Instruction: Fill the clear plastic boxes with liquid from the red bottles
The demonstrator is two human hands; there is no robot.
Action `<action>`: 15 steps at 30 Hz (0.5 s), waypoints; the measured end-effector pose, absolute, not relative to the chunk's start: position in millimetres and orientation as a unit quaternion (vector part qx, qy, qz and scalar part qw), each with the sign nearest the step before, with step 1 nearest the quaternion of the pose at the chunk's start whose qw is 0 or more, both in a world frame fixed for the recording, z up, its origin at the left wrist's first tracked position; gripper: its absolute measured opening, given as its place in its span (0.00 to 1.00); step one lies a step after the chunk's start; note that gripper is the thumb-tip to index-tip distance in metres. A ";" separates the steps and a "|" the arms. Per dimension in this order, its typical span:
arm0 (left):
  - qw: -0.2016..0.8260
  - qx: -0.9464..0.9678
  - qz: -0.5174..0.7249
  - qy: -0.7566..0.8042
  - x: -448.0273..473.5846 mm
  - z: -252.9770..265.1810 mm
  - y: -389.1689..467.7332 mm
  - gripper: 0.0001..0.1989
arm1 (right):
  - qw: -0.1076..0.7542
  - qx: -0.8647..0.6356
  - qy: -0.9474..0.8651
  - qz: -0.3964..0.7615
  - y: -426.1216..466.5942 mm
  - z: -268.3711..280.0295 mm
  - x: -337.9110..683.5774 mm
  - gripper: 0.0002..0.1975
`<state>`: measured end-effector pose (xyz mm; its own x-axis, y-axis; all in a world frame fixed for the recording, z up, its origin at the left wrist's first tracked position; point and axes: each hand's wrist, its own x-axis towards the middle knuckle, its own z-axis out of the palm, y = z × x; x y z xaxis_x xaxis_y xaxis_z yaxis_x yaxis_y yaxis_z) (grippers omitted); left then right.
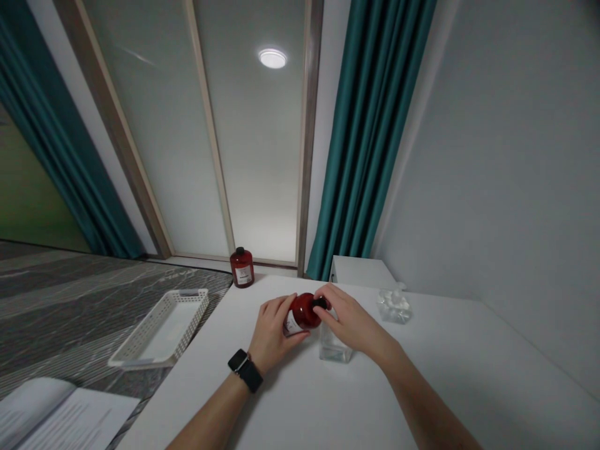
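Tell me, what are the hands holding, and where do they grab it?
A red bottle, tilted above the white table. The left hand grips its body; the right hand pinches its dark cap.

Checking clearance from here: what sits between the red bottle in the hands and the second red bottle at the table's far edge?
In the head view, only bare white table lies between the held red bottle and the far red bottle; left hand and right hand grip the near one.

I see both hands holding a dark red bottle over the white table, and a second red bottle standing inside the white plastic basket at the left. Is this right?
Not quite. In the head view the left hand and right hand do hold the dark red bottle over the white table, but the second red bottle stands on the floor by the window, apart from the white plastic basket.
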<state>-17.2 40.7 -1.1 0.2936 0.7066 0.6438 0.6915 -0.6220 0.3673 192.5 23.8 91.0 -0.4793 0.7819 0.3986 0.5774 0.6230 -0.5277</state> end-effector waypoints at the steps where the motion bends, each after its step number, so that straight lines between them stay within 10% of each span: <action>1: 0.007 0.803 0.405 0.436 -17.0 -0.9 40.7 0.39 | 0.315 -0.394 -0.848 0.161 23.8 90.8 192.5 0.11; 15: -0.003 0.802 0.407 0.436 -18.4 -2.0 41.9 0.38 | 0.334 -0.401 -0.838 0.161 24.3 87.1 191.5 0.18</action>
